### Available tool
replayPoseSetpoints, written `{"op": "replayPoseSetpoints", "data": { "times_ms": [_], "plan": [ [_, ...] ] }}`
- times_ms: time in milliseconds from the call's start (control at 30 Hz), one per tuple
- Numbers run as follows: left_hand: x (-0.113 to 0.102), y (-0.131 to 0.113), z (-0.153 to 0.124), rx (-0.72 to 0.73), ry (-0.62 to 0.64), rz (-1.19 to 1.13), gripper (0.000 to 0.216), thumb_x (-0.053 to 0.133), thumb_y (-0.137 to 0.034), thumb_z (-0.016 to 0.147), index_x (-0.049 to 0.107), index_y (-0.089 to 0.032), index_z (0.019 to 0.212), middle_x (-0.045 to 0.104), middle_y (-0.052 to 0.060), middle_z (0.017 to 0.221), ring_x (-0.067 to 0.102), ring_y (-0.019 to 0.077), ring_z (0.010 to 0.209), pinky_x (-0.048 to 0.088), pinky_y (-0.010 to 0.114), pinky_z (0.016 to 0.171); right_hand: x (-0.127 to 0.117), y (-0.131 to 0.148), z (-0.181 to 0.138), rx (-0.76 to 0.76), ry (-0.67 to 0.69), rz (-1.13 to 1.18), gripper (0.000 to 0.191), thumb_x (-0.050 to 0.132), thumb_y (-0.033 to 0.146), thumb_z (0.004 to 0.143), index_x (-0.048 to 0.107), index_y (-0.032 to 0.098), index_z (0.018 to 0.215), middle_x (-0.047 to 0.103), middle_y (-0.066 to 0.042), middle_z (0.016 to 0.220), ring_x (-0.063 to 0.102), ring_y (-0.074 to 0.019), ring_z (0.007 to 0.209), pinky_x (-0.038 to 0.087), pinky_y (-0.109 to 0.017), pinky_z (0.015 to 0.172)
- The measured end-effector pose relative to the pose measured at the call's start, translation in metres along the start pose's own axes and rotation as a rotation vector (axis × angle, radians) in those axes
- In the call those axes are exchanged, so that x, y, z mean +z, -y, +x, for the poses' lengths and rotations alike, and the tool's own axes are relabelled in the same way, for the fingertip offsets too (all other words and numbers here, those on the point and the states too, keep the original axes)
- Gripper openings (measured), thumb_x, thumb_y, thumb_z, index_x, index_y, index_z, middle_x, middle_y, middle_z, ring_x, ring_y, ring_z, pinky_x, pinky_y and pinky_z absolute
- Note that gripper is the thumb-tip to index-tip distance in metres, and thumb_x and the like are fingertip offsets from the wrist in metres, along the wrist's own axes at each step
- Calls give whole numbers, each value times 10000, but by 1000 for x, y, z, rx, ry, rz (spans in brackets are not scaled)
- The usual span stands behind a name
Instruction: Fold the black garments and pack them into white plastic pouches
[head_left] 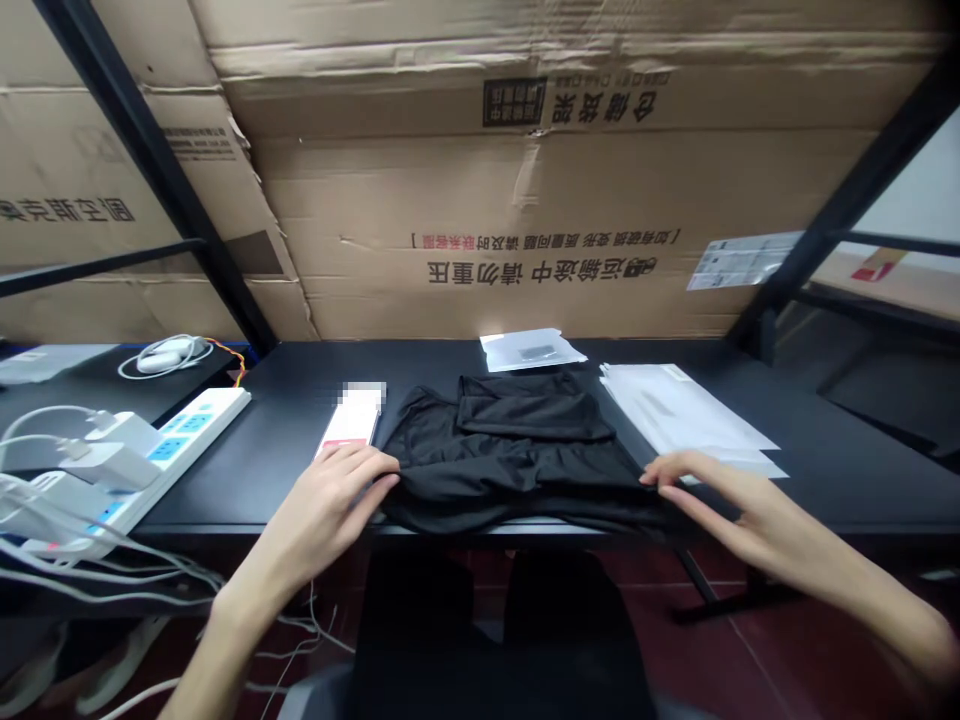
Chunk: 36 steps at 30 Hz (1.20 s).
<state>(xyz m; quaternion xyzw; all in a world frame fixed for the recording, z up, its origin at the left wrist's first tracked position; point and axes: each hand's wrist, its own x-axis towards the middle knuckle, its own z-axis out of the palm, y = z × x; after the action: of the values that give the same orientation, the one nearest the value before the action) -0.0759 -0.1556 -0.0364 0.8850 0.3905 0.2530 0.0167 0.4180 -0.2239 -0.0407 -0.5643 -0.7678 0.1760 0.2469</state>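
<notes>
A black cloth garment (pixel 510 470) lies folded over on itself on the black table (pixel 292 385), its upper part doubled back. My left hand (pixel 326 510) sits at the garment's left edge, its fingers curled over the cloth. At the right edge, the thumb and fingertips of my right hand (pixel 720 500) pinch the fabric. Just above my left hand lies a white-and-red card (pixel 349 425), partly blurred at its far end. To the right of the garment is a stack of white plastic-wrapped sheets (pixel 675 410).
A small clear bag with a dark item (pixel 532 350) lies at the table's back edge. On the left are a white power strip (pixel 191 450), plugged-in chargers (pixel 112 450) and tangled white cables (pixel 97 560). Large cardboard boxes (pixel 525 200) stand behind the table within black metal shelving (pixel 157 170).
</notes>
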Motion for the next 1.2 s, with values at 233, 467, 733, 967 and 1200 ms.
{"op": "replayPoseSetpoints", "data": {
  "times_ms": [233, 467, 733, 967, 1200],
  "plan": [
    [2, -12, 3, -346, -51, -134, 308, 487, -480, 1093, 691, -262, 1165, 774, 27, 1096, 722, 211, 916, 545, 323, 848, 6, 10, 11, 103, -206, 163, 295, 553, 553, 1036, 630, 268, 1057, 713, -51, 869, 678, -246, 812, 537, -351, 761],
    [-7, -23, 31, -537, -71, -212, 296, 529, -524, 1027, 662, -259, 1029, 703, -17, 826, 631, 174, 703, 492, 280, 691, 8, 20, 39, 187, -290, 374, 316, 589, 582, 1017, 545, 271, 1049, 556, 58, 610, 548, -175, 553, 419, -302, 575],
    [-15, -16, 74, -558, -52, 35, 245, 441, -422, 1045, 637, -276, 1050, 746, 10, 943, 678, 195, 778, 439, 278, 687, 2, 14, 103, 79, -456, 234, 371, 615, 621, 957, 622, 251, 967, 691, -38, 838, 628, -218, 743, 503, -348, 688],
    [-4, 4, 107, -619, 107, 145, 205, 483, -372, 1024, 669, -287, 1047, 782, 28, 981, 720, 234, 840, 444, 286, 703, 17, -11, 132, 124, -454, 131, 280, 601, 514, 950, 642, 239, 968, 721, -49, 836, 685, -230, 772, 535, -355, 710],
    [17, 14, 111, -527, 173, 293, 235, 459, -297, 1054, 681, -249, 1116, 805, 77, 1032, 755, 263, 931, 498, 320, 836, 25, -23, 135, 114, -359, -64, 265, 591, 497, 940, 670, 245, 917, 754, -50, 849, 696, -240, 703, 542, -433, 788]
  ]
}}
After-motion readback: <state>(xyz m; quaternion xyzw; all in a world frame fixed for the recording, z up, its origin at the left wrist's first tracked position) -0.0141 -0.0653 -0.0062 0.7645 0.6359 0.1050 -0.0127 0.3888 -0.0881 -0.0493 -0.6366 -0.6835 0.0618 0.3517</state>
